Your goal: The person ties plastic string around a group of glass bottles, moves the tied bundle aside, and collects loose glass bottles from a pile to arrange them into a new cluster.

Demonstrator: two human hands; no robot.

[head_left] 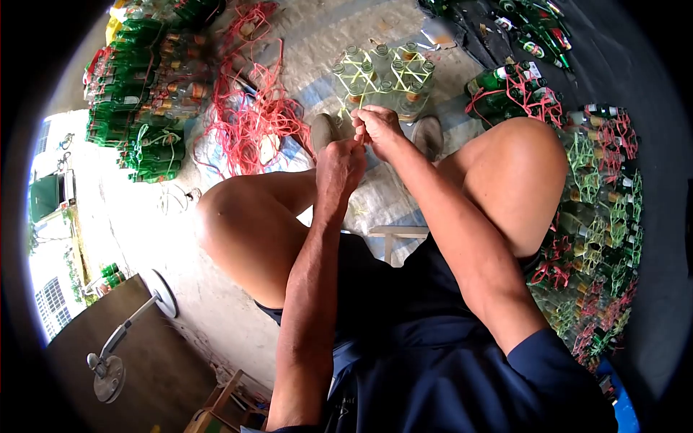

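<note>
Twelve o'clock now, tied bottles [398, 76] standing on ground sheet [390, 191]; right hand [379, 130] just this side, between shoes [428, 137], left hand [341, 167] nearer body. Eleven o'clock, twine heap [256, 119]; ten, bottle stack [130, 94], left of heap. Two, roped bundle [494, 77], loose bottles [533, 49] beyond. Three, bottle rows [599, 216], right of knee [530, 151].

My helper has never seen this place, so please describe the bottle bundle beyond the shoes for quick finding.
Start with the big heap of red cord, then go right to the two shoes. Just beyond the shoes stands the bottle bundle. Its clear bottles are laced with yellow-green cord, whereas the green bottles nearest on its right carry red ties.
</note>
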